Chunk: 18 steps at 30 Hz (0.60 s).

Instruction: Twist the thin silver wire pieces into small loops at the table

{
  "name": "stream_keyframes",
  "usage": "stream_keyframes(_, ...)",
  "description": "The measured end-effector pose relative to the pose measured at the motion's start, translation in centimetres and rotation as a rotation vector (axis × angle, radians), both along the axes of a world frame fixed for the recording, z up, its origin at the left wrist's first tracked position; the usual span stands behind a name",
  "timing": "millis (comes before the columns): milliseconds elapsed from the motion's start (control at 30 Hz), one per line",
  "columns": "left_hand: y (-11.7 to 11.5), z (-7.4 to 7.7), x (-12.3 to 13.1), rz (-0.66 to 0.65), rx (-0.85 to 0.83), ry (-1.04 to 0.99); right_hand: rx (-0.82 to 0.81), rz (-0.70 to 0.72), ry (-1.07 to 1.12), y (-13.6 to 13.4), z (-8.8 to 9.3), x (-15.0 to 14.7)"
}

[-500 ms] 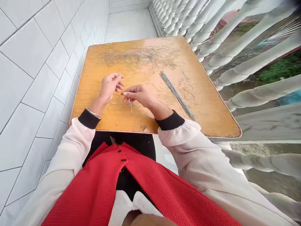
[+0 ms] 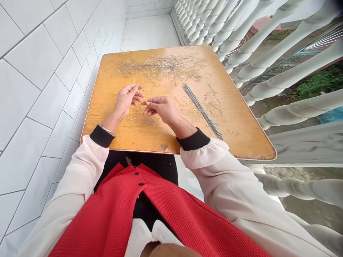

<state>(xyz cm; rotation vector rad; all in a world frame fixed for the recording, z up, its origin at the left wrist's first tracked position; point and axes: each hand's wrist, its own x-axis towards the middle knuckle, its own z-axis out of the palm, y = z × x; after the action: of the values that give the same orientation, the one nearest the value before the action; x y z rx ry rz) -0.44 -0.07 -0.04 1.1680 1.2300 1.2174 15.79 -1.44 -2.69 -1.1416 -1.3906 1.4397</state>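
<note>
Silvery wire (image 2: 144, 99) pinched in right hand (image 2: 160, 109), left hand (image 2: 126, 100) curled beside it (grip unclear), wooden tabletop (image 2: 241, 137)

Your thin silver wire (image 2: 133, 114) was bent in loose curves. Farther from you lay a tangled heap of fine wires (image 2: 154, 66), and to the right a straight, slanted bundle of wires (image 2: 203, 111).

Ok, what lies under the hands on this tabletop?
Loose wire loops show on the wooden tabletop beneath the left hand and right hand; the surface directly under the palms is covered.
</note>
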Motion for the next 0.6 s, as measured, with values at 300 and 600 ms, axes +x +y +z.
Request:
stream_keyframes(300, -0.23, -0.46, 0.33, -0.089, -0.032, -0.145, 0.113, -0.020, -0.053, 0.37, -0.25, -0.14)
stream_keyframes(600, 0.30, -1.01, 0.44, -0.071, -0.006, -0.160, 0.176, -0.040, -0.098, -0.10, -0.13, -0.60)
